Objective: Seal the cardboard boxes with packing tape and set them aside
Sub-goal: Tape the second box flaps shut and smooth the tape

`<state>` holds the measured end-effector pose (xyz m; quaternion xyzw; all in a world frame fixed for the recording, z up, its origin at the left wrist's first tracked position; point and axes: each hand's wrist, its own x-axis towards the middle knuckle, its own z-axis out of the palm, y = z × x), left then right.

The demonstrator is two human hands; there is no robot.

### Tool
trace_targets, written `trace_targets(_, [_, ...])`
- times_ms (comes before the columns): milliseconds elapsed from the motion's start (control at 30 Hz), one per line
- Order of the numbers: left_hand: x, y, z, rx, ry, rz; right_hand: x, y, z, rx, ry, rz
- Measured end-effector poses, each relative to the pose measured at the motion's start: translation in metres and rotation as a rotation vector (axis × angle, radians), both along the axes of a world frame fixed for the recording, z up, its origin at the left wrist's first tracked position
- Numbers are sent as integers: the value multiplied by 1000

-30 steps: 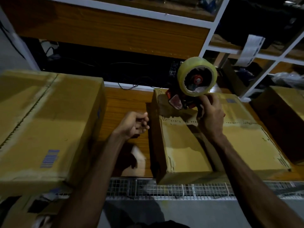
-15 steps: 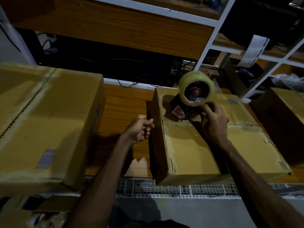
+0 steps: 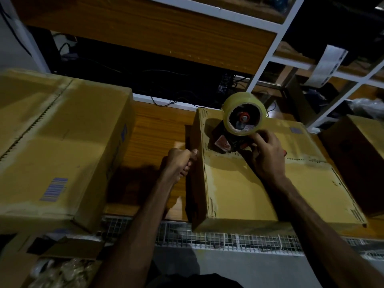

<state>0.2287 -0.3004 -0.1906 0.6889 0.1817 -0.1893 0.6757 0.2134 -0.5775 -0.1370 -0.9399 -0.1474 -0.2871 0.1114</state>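
the counter point(image 3: 158, 129) is wood-grained, with a white wire grid along its near edge. taking the middle box point(image 3: 259, 183) as landmark: it lies flat on the counter, its top seam running left to right, with worn tape traces along its edges. a larger box point(image 3: 62, 146) sits well to its left with a barcode label on top, and a darker box point(image 3: 357, 154) stands just beside its right end. shelving with white frames rises behind it.

the right arm reaches forward from the lower right across the middle box's top, wrist slightly bent. the right hand point(image 3: 268, 156) rests over the seam, near the box's far left corner, its fingers curled round the handle of the tape dispenser point(image 3: 232, 140); that grip is closed on the tool. the dispenser's front end meets the box top at the seam, and its tape roll point(image 3: 244, 117) stands upright above the box's far edge, open core facing the camera.

the left arm comes up from the bottom centre, over the counter left of the middle box. the left hand point(image 3: 178, 165) is against the box's left side near the top edge, level with the seam, fingers curled tight. whether it pinches a tape end or holds nothing i cannot tell.
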Motion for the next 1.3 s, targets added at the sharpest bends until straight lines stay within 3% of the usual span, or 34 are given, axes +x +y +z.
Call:
trace_targets(100, [-5, 1, -5, 112, 28, 35, 1, -3, -1, -20, 19, 24])
trace_targets(200, [-25, -2, -21, 99, 33, 68, 2, -8, -2, -10, 25, 31])
trace_targets(333, [-44, -25, -12, 59, -297, 192, 3, -10, -1, 9, 28, 50])
trace_targets(500, [-50, -44, 24, 440, -539, -157, 2, -10, 4, 39, 44, 87])
trace_targets(900, [-61, -48, 30, 650, -573, -169, 10, -27, 9, -4, 23, 257])
trace_targets(1300, [-70, -57, 47, 902, -513, -159, 15, -56, 8, 41, 63, 297])
